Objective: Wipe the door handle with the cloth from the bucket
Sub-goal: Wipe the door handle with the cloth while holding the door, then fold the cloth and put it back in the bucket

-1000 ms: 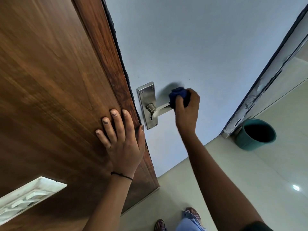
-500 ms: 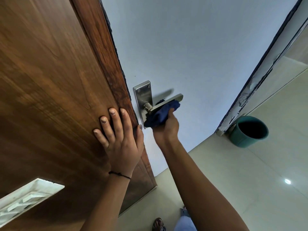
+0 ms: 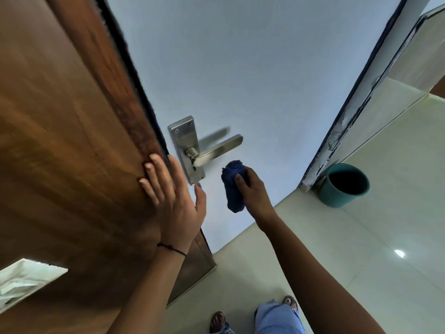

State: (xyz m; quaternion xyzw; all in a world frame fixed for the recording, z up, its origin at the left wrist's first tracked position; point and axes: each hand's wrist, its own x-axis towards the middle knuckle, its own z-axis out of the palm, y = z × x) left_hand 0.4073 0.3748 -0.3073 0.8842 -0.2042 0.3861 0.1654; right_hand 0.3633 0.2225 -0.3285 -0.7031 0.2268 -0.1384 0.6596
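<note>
A steel lever door handle [image 3: 218,148] on its backplate [image 3: 185,141] sticks out from the edge of the brown wooden door [image 3: 60,153]. My right hand [image 3: 252,189] grips a bunched dark blue cloth [image 3: 233,186], held below and to the right of the lever, apart from it. My left hand [image 3: 173,201] lies flat with fingers spread against the door's edge, just left of the backplate. A teal bucket [image 3: 343,185] stands on the floor at the right, beside the door frame.
A pale wall [image 3: 252,68] fills the background behind the handle. A worn door frame [image 3: 349,121] runs diagonally at right. Glossy cream floor tiles [image 3: 361,261] spread below, with my feet [image 3: 252,317] at the bottom. A white fitting [image 3: 26,280] sits on the door at lower left.
My right hand has dropped away from the lever with the cloth, moving down and right. The lever is now bare. My left hand stays pressed on the door.
</note>
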